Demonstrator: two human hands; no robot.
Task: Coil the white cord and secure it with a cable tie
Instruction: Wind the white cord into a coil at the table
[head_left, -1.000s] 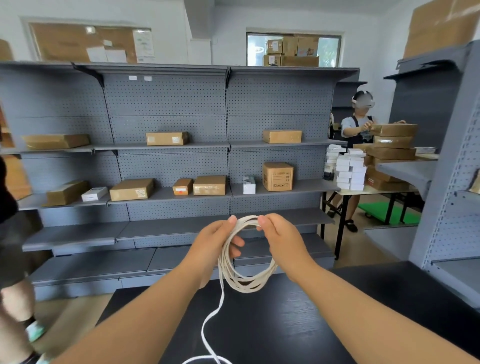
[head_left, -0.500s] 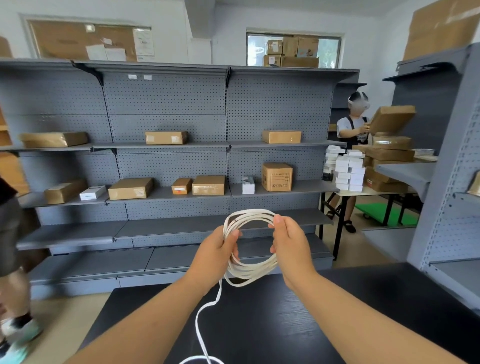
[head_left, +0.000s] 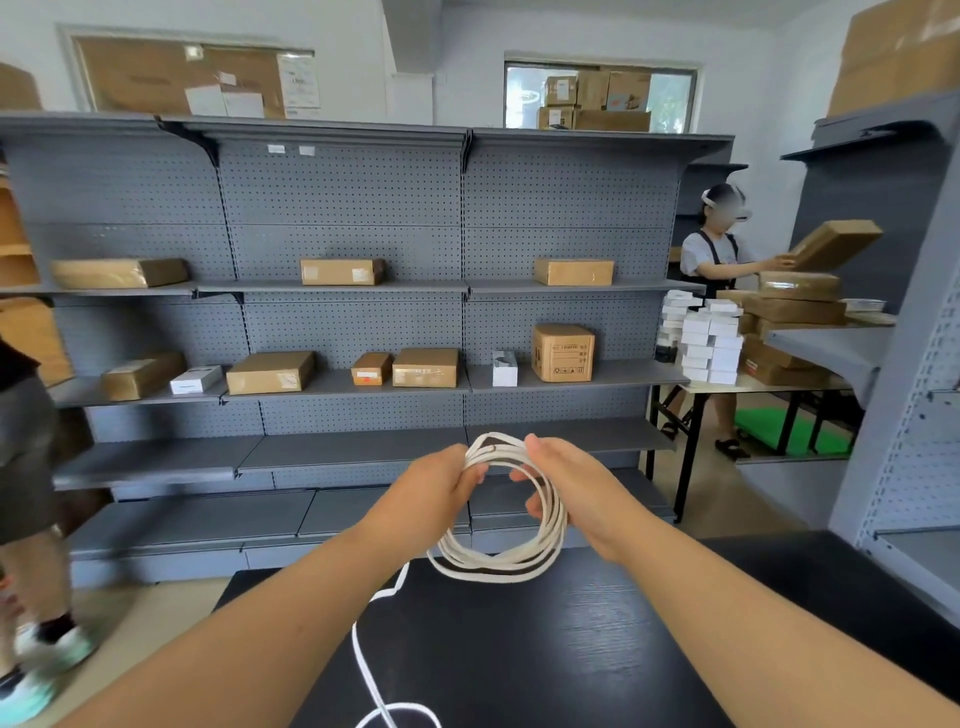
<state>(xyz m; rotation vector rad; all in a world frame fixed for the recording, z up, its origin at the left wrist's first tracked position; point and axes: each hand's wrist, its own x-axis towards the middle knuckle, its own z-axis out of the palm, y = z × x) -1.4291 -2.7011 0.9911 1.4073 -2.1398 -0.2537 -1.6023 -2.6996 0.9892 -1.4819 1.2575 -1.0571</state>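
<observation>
Held up above the black counter (head_left: 519, 649): white cord (head_left: 506, 558), already wound into several loops. Left hand (head_left: 436, 488) closed round the upper left of the coil, grip narrow, thumb and fingers pinching the gathered strands. Right hand (head_left: 566, 483) closed on the upper right of the coil, fingers curled through the ring from behind, thumb on top, grip likewise narrow and clamped on the strands. Top of the coil spanned between the two grips; lower arc hung free below both, just clear of the far edge of the counter or brushing it, impossible to tell which. From below the left grip, a loose tail of cord dropped down along the left forearm, ran across the counter and ended in a small loop at the bottom edge of the view.

Beyond the grips, well apart: grey shelving (head_left: 343, 291) with pegboard backing, carrying brown cartons (head_left: 270, 371) and a few small white boxes. Far to the right of the right grip, another person (head_left: 711, 260) at a folding table, tilting a flat brown parcel (head_left: 836, 244) over a stack of more parcels, beside a pile of white boxes (head_left: 706, 338). Far to the left of the left grip, the leg and shoe of a third person (head_left: 31, 571) at the frame edge.
</observation>
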